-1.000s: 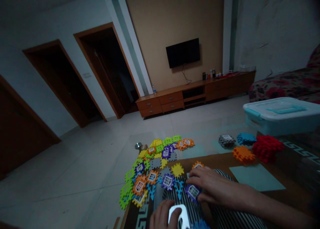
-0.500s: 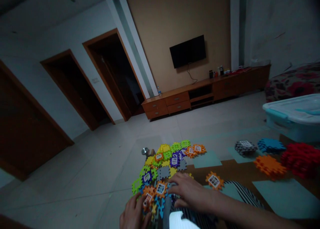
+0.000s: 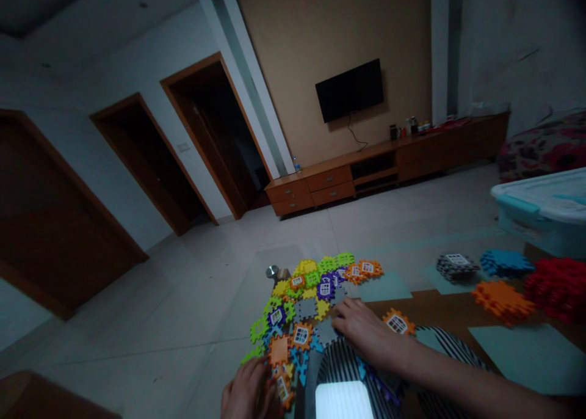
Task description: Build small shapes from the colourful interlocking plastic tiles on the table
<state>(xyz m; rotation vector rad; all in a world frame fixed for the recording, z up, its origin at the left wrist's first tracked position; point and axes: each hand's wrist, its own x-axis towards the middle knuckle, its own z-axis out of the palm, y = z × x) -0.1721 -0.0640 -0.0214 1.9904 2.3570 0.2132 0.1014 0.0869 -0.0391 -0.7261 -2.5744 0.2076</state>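
Note:
A heap of colourful toothed puzzle tiles (image 3: pixel 306 297) lies at the left end of a wooden table (image 3: pixel 451 312). My right hand (image 3: pixel 366 333) rests palm down on the tiles near a grey one, fingers spread and flat. An orange tile with a white window (image 3: pixel 398 323) lies just right of it. My left hand (image 3: pixel 249 394) sits at the bottom edge against an orange tile (image 3: pixel 280 383), fingers curled around its edge. A glowing white object (image 3: pixel 343 399) lies between my forearms.
Sorted stacks stand at the right: grey (image 3: pixel 455 266), blue (image 3: pixel 506 262), orange (image 3: pixel 502 300) and red (image 3: pixel 558 287). A lidded teal storage box (image 3: pixel 542 208) sits behind them. Pale mats (image 3: pixel 526 352) lie on the table. Floor, doorways and a TV cabinet (image 3: pixel 379 168) lie beyond.
The view swung left and down. My right hand moved left from the purple tile onto the main heap. My left hand left the white object and went to the orange tile.

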